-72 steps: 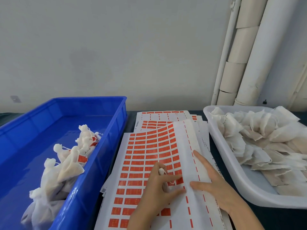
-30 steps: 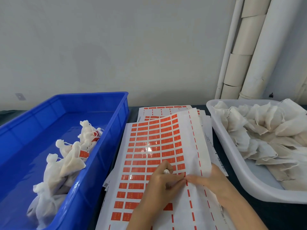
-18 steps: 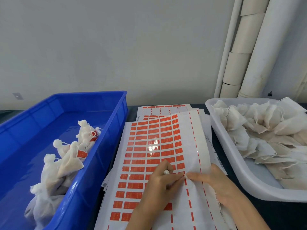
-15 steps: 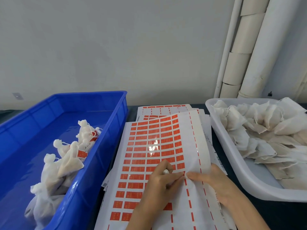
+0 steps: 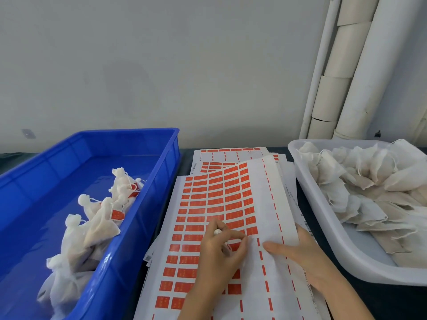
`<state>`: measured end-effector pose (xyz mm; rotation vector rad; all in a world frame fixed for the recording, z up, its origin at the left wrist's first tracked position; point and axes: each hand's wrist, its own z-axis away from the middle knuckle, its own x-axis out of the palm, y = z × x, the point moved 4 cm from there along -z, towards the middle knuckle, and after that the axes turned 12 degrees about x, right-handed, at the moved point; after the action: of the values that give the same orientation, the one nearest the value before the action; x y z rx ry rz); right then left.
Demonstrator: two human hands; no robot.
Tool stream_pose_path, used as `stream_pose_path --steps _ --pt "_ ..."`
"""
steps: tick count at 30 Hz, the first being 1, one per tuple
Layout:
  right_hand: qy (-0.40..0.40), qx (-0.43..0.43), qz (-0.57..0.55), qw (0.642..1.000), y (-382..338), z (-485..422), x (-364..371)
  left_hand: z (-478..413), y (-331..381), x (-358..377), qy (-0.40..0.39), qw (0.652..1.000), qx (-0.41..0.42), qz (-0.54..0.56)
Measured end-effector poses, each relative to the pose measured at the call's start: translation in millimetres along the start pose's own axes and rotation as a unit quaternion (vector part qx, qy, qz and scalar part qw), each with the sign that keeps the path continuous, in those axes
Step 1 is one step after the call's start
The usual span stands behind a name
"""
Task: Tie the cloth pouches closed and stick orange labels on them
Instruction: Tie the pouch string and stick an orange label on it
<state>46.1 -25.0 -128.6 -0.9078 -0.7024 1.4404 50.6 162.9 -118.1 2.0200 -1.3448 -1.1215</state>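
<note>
A white sheet of orange labels [image 5: 219, 197] lies on top of a stack in the middle of the dark table. My left hand [image 5: 219, 255] rests on the sheet with curled fingers; thumb and forefinger pinch an orange label [image 5: 234, 247] at the edge of the label block. A small white thing [image 5: 217, 232] shows between its fingers; I cannot tell what it is. My right hand [image 5: 298, 252] lies flat on the sheet's bare right part, fingers straight and pointing left. Tied, labelled pouches [image 5: 97, 225] lie in the blue bin [image 5: 171, 144]. Untied pouches [image 5: 360, 181] fill the white tray [image 5: 323, 229].
More label sheets [image 5: 231, 153] stick out behind the top one. The blue bin stands close on the left and the white tray close on the right of the stack. White pipes [image 5: 346, 65] run up the wall at the back right.
My right hand has let go of its pinch beside the left fingertips and now lies flat on the sheet. My left hand's thumb and forefinger have closed on a label.
</note>
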Motion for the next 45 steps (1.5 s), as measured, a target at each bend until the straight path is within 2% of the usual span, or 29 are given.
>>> stream_pose_path --steps 4,10,13,16,19,21,25,32,35,39,41,45 --pt "0.035 -0.017 0.001 0.999 -2 4 0 -3 -5 -5 0.053 0.998 -0.024 -0.012" --pt "0.070 -0.056 0.007 0.996 -6 8 -3 -3 -8 -9 0.094 0.994 -0.050 -0.011" --pt "0.099 -0.071 0.054 0.991 -8 8 -3 -3 -8 -12 0.115 0.991 -0.065 -0.005" --pt "0.165 -0.114 0.140 0.970 -14 12 -1 -4 -9 -13 0.120 0.990 -0.078 0.002" --pt "0.240 -0.229 0.200 0.922 -24 22 5 -4 -8 -13 0.117 0.989 -0.084 0.016" --pt "0.212 -0.285 0.213 0.910 -34 27 17 -5 -5 -12 0.107 0.990 -0.082 0.028" --pt "0.089 -0.266 0.224 0.934 -40 23 46 -5 -2 -11 0.086 0.993 -0.068 0.050" --pt "0.122 -0.270 0.149 0.943 -36 8 45 -7 1 -8 0.044 0.996 -0.066 0.051" --pt "0.129 -0.265 0.073 0.953 -29 6 39 -4 2 -9 0.016 0.994 -0.085 0.073" --pt "0.038 -0.197 -0.047 0.979 -25 0 33 -9 3 -9 -0.021 0.977 -0.155 0.148" --pt "-0.012 -0.170 -0.031 0.985 -23 0 38 -13 5 -9 -0.024 0.973 -0.181 0.141" --pt "-0.094 -0.164 0.035 0.981 -23 4 50 -20 19 -15 -0.027 0.973 -0.167 0.155"
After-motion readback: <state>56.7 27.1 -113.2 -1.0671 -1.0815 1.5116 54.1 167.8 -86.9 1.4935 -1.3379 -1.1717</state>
